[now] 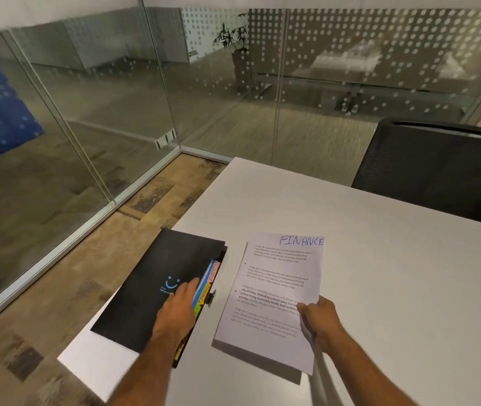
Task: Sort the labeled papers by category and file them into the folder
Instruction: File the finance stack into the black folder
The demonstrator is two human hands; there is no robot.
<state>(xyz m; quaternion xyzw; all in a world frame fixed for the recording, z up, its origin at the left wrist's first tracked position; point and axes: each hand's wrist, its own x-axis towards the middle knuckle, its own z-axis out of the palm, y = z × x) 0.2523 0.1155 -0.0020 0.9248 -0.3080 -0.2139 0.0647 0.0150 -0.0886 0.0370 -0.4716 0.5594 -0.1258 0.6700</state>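
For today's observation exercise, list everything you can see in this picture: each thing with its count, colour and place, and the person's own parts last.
Table: one, white, fills the right foreground.
Folder: one, black with coloured tabs reading FINANCE and ADMIN, on the table's left part.
Papers: one stack, white, top sheet marked FINANCE, right of the folder.
Chair: one, black, beyond the table, right.
Potted plant: one, green, behind the glass wall.
Left hand: lies flat on the folder.
Right hand: grips the papers' right edge.
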